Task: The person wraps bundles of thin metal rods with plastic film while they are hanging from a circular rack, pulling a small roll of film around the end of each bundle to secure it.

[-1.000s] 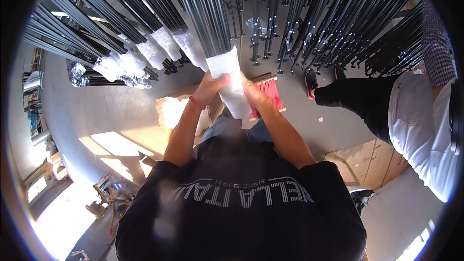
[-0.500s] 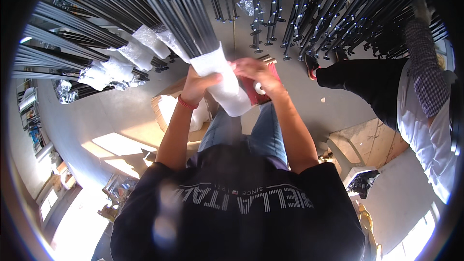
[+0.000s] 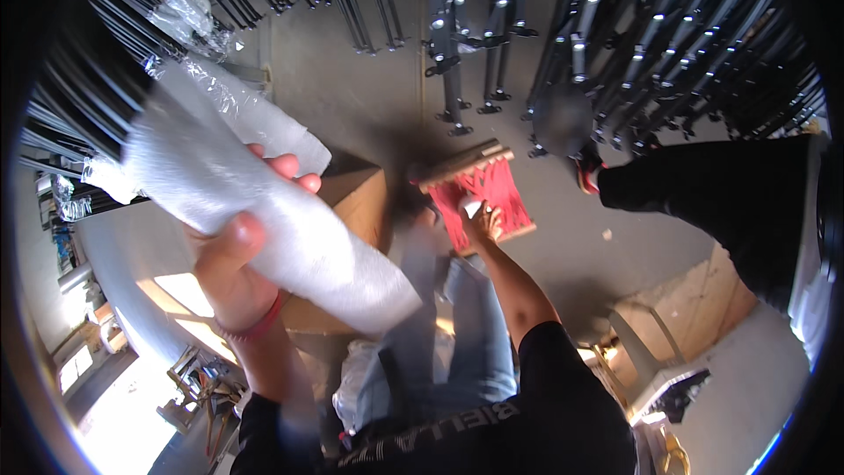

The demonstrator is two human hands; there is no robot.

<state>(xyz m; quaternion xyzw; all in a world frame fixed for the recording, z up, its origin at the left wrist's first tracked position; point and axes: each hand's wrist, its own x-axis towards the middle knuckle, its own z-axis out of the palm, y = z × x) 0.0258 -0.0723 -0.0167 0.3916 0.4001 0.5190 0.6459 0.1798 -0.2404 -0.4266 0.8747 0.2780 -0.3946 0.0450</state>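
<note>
to your left, your left hand (image 3: 230,274) clasps the white foam sleeve (image 3: 308,242) around the dark rods (image 3: 92,79): probably soft and slippery over stiff weight, best held where rods back it. your right hand (image 3: 484,226) is at the white roll (image 3: 472,208) over the red stool (image 3: 512,197); i cannot tell its grip.

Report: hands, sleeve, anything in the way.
Left hand gripping sleeve on rods. Right hand at white item over red stool. Second sleeve close behind, possibly in the way.

lower-left glare totally blown out | long white padded sleeve (image 3: 290,224) kinda motion-smeared | fisheye edges bendy, corners black
</note>
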